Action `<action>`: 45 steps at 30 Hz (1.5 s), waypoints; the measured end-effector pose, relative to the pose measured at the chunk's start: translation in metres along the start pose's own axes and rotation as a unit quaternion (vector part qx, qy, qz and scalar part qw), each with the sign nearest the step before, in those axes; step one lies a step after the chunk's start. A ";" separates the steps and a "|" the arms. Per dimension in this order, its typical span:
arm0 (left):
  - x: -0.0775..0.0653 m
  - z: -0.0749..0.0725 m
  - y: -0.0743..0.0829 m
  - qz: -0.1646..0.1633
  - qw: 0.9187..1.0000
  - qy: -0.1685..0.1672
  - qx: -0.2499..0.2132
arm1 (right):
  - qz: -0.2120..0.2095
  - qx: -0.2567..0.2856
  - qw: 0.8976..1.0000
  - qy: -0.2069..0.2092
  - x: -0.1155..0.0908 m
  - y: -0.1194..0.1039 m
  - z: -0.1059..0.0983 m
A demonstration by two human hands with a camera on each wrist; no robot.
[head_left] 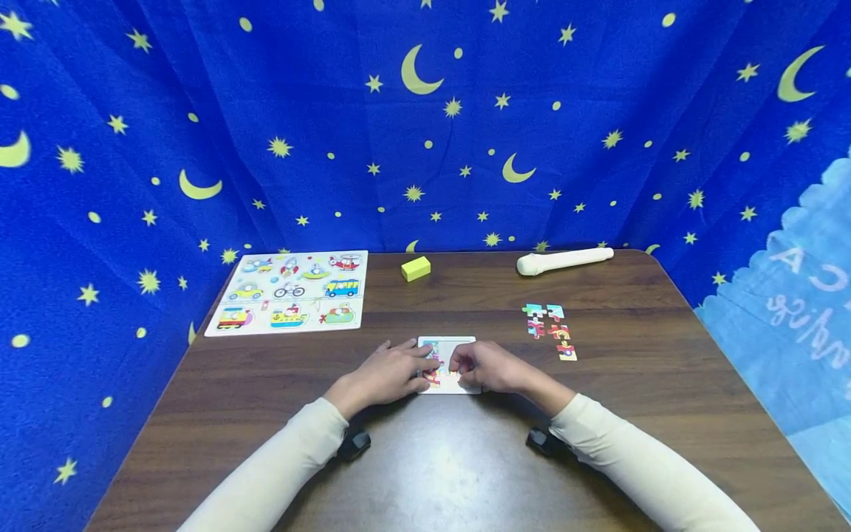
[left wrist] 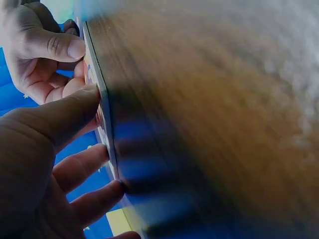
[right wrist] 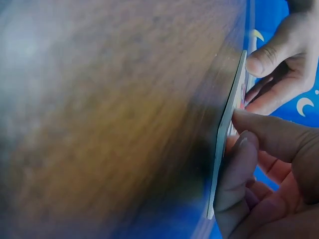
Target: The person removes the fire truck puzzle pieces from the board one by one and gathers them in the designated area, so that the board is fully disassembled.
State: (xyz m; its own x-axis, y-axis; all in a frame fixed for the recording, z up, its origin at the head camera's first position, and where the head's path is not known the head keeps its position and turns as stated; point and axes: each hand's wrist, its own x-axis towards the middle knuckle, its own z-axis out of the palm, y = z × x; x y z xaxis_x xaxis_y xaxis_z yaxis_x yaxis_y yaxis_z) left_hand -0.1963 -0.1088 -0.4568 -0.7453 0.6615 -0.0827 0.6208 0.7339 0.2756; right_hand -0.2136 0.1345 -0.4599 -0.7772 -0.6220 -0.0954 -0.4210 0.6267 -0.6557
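A small white jigsaw board (head_left: 459,389) lies flat in front of me, with colourful pieces (head_left: 432,378) fitted along its left side. My left hand (head_left: 388,373) rests on the board's left part, fingers spread and fairly straight; in the left wrist view its thumb (left wrist: 82,102) lies at the near edge. My right hand (head_left: 492,367) is over the right part, thumb and fingers curled down, pinching a small puzzle piece (head_left: 454,375) close over the board. Most of that piece is hidden by the fingers. The right thumb (right wrist: 269,129) shows at the board's edge in the right wrist view.
Several loose puzzle pieces (head_left: 558,332) lie to the right. A large picture puzzle board (head_left: 306,295) with vehicles sits at the left back. A yellow block (head_left: 416,269) and a cream-coloured rod-like object (head_left: 565,261) lie along the back edge, before a blue star-patterned curtain (head_left: 425,148).
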 end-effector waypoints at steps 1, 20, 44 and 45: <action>0.000 0.000 0.000 0.001 1.000 0.001 0.000 | -0.002 0.002 1.000 -0.002 0.000 0.000 0.000; 0.004 0.002 0.001 -0.005 1.000 0.018 -0.015 | -0.057 -0.035 0.998 -0.020 0.004 0.003 -0.003; 0.004 -0.001 0.003 -0.006 0.999 0.022 -0.034 | -0.020 0.038 0.999 0.019 -0.017 0.025 -0.041; 0.004 -0.001 0.003 -0.007 0.999 0.022 -0.035 | -0.011 0.052 0.998 0.022 -0.022 0.032 -0.048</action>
State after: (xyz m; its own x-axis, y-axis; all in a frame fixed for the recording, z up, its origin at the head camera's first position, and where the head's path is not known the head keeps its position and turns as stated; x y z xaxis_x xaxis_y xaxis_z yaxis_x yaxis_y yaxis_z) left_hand -0.1975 -0.1042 -0.4552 -0.7644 0.6432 -0.0450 0.5931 0.7288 0.3421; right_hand -0.2325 0.1910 -0.4428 -0.7897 -0.6116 -0.0490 -0.3885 0.5602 -0.7316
